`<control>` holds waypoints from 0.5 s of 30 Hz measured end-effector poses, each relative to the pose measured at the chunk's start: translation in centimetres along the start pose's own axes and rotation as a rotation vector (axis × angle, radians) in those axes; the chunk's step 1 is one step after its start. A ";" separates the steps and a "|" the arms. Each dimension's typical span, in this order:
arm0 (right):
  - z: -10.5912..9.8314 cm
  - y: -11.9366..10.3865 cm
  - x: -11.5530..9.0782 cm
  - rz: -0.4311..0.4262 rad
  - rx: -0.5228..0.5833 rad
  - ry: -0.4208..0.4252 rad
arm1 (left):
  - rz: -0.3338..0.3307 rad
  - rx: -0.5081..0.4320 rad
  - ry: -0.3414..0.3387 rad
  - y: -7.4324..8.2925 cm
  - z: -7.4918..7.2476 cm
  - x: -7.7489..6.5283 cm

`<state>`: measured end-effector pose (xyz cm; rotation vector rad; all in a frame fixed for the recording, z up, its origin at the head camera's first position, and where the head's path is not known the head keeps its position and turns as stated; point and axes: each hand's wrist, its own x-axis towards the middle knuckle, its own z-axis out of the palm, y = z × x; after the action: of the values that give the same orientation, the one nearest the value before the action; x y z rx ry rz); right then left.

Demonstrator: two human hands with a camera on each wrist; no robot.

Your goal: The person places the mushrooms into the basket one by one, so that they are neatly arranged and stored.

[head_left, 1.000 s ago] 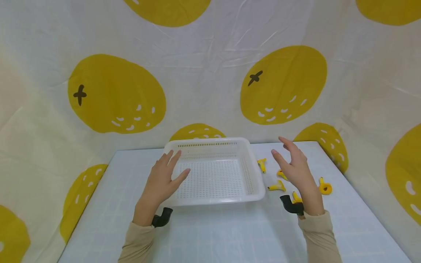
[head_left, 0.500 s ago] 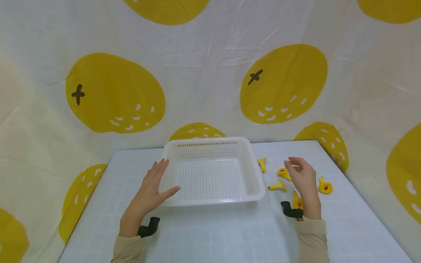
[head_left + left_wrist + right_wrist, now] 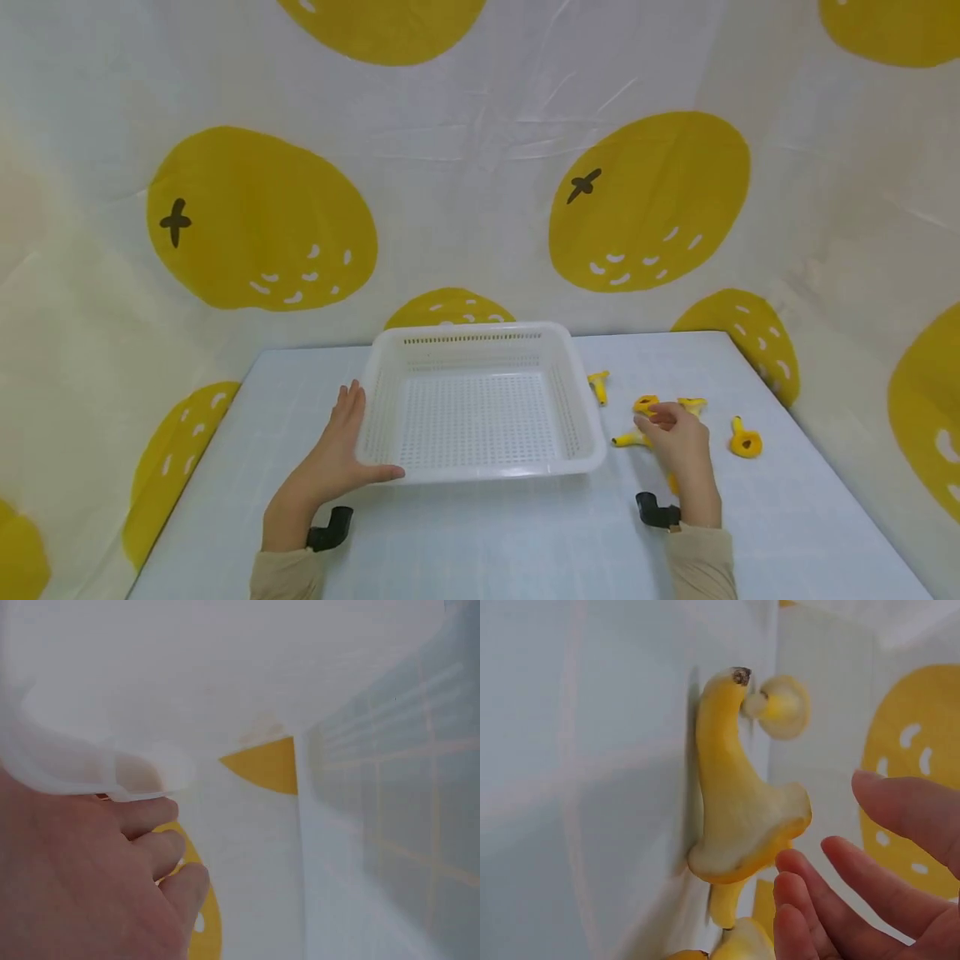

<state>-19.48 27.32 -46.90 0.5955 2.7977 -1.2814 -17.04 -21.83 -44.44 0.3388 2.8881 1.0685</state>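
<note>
Yellow, a mushroom (image 3: 739, 787) lay on the tabletop (image 3: 487, 537) just before the right hand (image 3: 681, 440), its thumb and fingers parted; the left hand (image 3: 332, 462) (thumb spread wide) touched the white basket (image 3: 510, 472) at one corner.

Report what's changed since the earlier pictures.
The left hand has shifted left and back toward the person, from over the white basket to its near left corner. The right hand has moved lower and nearer the person, less widely spread, among the yellow mushrooms; it has taken hold of none. The basket stayed in place, as did the mushrooms that can be seen.
</note>
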 end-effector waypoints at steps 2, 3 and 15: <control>0.1 0.1 -0.1 -0.003 -0.006 0.011 | -0.014 0.019 0.001 -0.1 0.1 -0.1; 0.0 0.1 -0.1 -0.002 -0.017 0.015 | -0.014 0.026 0.005 0.0 0.1 -0.1; 0.3 0.4 0.4 -0.001 -0.070 -0.041 | 0.013 0.075 0.034 -0.1 0.9 0.5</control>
<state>-19.73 27.51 -47.45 0.5584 2.7965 -1.1757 -17.45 -21.19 -45.17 0.3460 2.9659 0.9784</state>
